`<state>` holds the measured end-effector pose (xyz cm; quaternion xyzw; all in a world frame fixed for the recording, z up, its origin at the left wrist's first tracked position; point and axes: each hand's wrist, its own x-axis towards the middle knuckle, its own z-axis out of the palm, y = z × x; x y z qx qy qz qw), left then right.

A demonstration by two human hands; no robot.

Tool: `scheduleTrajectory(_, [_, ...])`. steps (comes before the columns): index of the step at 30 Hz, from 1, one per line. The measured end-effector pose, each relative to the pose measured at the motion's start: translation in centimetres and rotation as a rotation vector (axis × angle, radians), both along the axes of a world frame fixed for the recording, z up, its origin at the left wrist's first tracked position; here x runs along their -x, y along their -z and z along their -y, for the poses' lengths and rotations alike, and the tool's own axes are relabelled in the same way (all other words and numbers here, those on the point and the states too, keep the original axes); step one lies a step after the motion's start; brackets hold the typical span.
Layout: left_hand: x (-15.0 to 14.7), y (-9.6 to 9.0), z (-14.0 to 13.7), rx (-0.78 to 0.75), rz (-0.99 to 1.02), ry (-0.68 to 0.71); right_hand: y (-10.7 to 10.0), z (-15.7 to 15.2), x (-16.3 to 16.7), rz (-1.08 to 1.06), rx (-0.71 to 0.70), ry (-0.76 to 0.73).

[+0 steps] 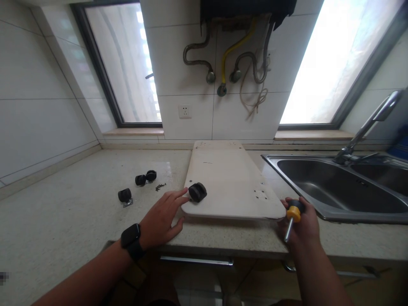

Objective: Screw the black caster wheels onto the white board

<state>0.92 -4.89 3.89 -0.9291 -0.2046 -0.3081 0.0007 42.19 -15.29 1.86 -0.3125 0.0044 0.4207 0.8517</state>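
Note:
A white board (228, 182) with rounded corners lies flat on the countertop, small screw holes near its corners. One black caster wheel (197, 192) stands on its near left corner. My left hand (164, 214), a black watch on the wrist, rests at that corner with fingers stretched out by the caster. At the near right corner, my right hand (302, 221) is closed around a screwdriver (293, 212) with a black and yellow handle, its shaft pointing down toward me. That hand's fingers also reach the board's edge.
Left of the board lie loose casters (125, 195) and a small heap of screws (160, 186) on the speckled countertop (79, 212). A steel sink (321, 182) with a faucet (366, 127) is at the right. Hoses and a yellow pipe (229, 51) hang on the tiled wall.

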Motion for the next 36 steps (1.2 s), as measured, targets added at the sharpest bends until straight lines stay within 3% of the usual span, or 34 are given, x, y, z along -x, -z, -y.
scheduleTrajectory(8, [0.1,0.0,-0.3,0.008,-0.003,0.002,-0.7,0.5,0.4,-0.047,0.089,-0.017])
scheduleTrajectory(13, [1.9,-1.7,-1.6,-0.009,-0.125,0.028,-0.9,0.5,0.8,-0.052,0.109,0.004])
scheduleTrajectory(15, [3.4,-2.5,-2.9,-0.031,-0.163,-0.021,-1.0,0.5,1.0,-0.054,0.115,0.012])
scheduleTrajectory(19, [8.0,-3.4,-6.5,-0.023,-0.178,-0.267,-1.1,0.7,1.2,-0.059,0.122,0.013])
scheduleTrajectory(22, [12.5,-2.8,-9.2,0.081,-0.153,-0.45,-1.2,0.8,1.3,-0.063,0.118,0.003])
scheduleTrajectory(26, [17.4,-1.0,-11.0,0.388,-0.15,-0.619,-1.0,0.8,1.2,-0.068,0.107,0.004])
scheduleTrajectory(31, [19.2,0.3,-10.8,0.757,-0.099,-0.572,-0.3,0.5,0.6,-0.05,0.072,0.02])
scheduleTrajectory(36, [18.9,0.4,-10.8,0.807,-0.099,-0.556,0.5,0.4,0.3,-0.007,0.0,0.03])
